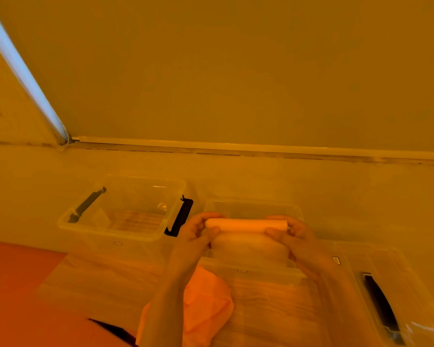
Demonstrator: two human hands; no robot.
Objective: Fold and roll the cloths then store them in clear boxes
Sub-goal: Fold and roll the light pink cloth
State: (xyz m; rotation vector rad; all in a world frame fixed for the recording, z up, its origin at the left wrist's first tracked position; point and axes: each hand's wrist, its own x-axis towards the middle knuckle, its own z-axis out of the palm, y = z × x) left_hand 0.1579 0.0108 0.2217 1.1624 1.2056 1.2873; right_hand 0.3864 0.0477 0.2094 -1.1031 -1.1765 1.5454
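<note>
Orange light tints everything, so true colours are hard to judge. At far left a flat reddish surface meets a pale wood-grain tabletop. On it, against the wall, stands a clear, thin-walled rectangular plastic box with rounded corners and a slim black clip handle on its left rim; a second black latch hangs off its right side, and something gridded lies on its floor, too faint to identify. The left hand grips one end of a tightly rolled pale cloth, thumb in front and fingers curled behind; below that forearm lies a loose, crumpled orange cloth, soft and creased, partly hidden by the arm and cut off by the lower edge. The roll is a smooth cylinder whose long axis runs left to right, nearly level, held over a middle clear plastic box that holds a hazy pale mass, perhaps more cloth, blurred through the wall. The right hand clasps the roll's other end in the same way. At far right a third clear plastic piece with a dark curved handle runs out of view; whether it is box or lid I cannot tell.
</note>
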